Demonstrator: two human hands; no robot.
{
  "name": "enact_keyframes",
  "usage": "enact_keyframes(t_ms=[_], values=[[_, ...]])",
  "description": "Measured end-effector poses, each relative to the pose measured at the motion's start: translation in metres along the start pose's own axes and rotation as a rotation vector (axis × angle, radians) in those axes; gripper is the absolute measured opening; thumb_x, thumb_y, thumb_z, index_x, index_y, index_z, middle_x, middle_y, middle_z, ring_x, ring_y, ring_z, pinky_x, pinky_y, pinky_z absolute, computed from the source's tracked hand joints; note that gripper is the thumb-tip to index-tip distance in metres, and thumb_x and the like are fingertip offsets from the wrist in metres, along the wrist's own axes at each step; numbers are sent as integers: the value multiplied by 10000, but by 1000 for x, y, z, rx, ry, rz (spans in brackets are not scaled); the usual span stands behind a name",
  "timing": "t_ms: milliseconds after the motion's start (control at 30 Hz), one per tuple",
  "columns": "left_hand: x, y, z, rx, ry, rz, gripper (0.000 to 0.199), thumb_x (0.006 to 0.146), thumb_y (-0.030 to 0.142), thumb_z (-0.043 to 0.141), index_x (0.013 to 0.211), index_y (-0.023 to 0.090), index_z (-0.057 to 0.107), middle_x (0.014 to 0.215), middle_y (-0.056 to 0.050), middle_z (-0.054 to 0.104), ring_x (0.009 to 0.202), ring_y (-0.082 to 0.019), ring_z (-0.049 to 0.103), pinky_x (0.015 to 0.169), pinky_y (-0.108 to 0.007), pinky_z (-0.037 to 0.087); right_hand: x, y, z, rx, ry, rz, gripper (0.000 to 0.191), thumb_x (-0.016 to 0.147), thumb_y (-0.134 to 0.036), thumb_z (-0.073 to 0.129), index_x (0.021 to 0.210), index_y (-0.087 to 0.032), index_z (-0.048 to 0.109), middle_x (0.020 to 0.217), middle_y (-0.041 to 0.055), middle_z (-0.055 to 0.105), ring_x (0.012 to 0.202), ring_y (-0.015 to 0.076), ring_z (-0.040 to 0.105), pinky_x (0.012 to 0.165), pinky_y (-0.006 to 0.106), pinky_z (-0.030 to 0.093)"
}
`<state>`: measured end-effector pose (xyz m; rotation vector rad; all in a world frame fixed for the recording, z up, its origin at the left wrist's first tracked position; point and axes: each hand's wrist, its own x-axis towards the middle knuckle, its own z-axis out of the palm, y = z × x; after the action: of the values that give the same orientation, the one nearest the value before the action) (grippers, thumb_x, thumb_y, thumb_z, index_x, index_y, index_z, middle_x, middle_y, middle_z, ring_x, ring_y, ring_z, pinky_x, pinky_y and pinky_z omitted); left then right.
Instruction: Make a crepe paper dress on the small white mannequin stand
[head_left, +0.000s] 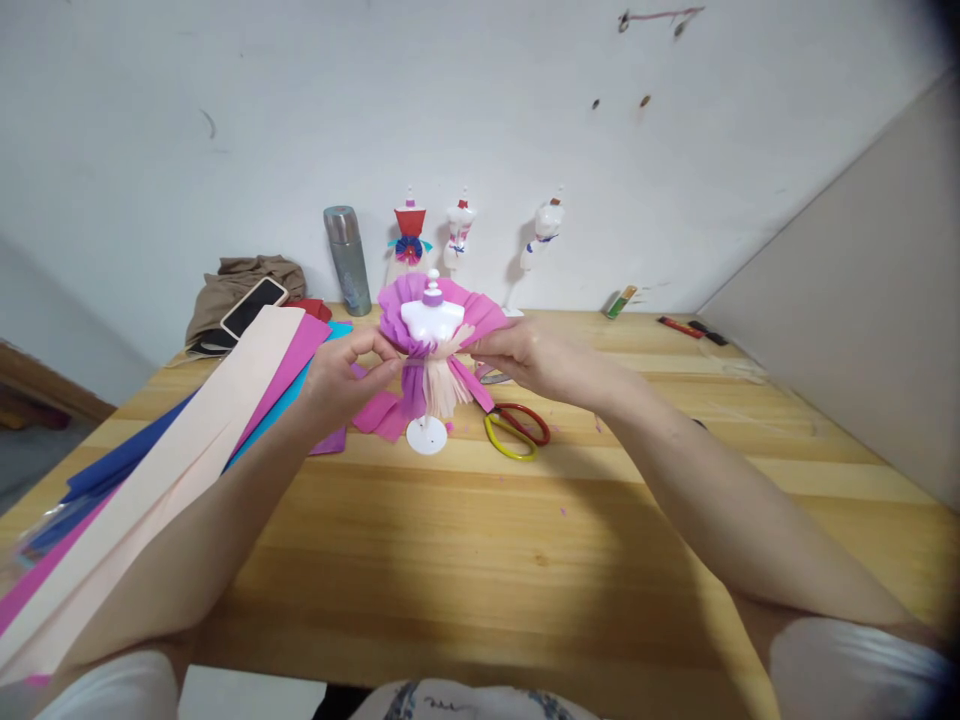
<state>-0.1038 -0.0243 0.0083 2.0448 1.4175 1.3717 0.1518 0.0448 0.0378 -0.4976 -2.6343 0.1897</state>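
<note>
A small white mannequin (433,322) on a round white base (427,435) stands upright before me, dressed in purple and pink crepe paper (478,306) that flares around its shoulders and gathers at the waist. Fringed peach crepe paper (447,385) hangs down its front. My left hand (354,370) is closed in a pinch at the left of the waist; a thin pale strip seems to run from its fingertips, too fine to name. At the right of the waist, my right hand (525,352) pinches the gathered crepe paper, its fingertips partly hidden.
Scissors (517,432) with red and yellow handles lie right of the base. Long crepe paper strips (225,400) cover the left side, near a phone (255,306) and brown cloth (225,290). A flask (349,262) and several dressed mannequins (410,225) stand along the wall.
</note>
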Motion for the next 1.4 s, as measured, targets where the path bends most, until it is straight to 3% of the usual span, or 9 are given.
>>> enact_keyframes(t_ms=[233, 433, 633, 833, 1233, 1400], values=[[5, -16, 8, -142, 19, -7, 131, 793, 308, 695, 718, 204, 664, 757, -24, 726, 757, -189, 656, 749, -327, 503, 1, 6, 4, 244, -15, 90, 356, 948, -173, 467, 1067, -225, 799, 904, 16, 796, 701, 131, 687, 620, 227, 487], [10, -18, 13, -285, -19, -29, 130, 799, 304, 702, 748, 184, 696, 800, -32, 719, 825, -192, 666, 832, -339, 525, 2, 8, 5, 332, -37, 173, 366, 926, -162, 479, 1064, -228, 811, 954, 12, 813, 754, 144, 733, 642, 233, 546], [13, -16, 18, -389, -15, -50, 153, 780, 327, 754, 837, 185, 754, 864, -45, 758, 918, -221, 700, 913, -384, 543, 3, 10, 6, 363, -43, 197, 362, 912, -147, 484, 1051, -213, 812, 988, 21, 817, 791, 151, 752, 664, 239, 574], [16, -21, 23, -485, -3, -112, 230, 743, 383, 816, 855, 191, 756, 845, -41, 756, 876, -211, 707, 878, -389, 561, 4, 15, 7, 401, -35, 155, 399, 870, -93, 469, 1015, -231, 814, 1033, 10, 817, 824, 141, 772, 712, 237, 608], [17, -32, 36, -651, 44, -188, 284, 661, 392, 877, 842, 201, 769, 829, -23, 758, 820, -184, 706, 847, -370, 586, 7, 11, 4, 377, -5, 173, 331, 920, -178, 504, 934, -254, 826, 919, 3, 814, 885, 168, 768, 746, 263, 618], [20, -31, 32, -620, 27, -190, 348, 628, 431, 897, 850, 189, 783, 865, -53, 783, 855, -222, 724, 870, -404, 592, 9, 16, 5, 358, 4, 154, 295, 908, -208, 542, 952, -244, 831, 936, 24, 821, 897, 185, 766, 754, 277, 609]])
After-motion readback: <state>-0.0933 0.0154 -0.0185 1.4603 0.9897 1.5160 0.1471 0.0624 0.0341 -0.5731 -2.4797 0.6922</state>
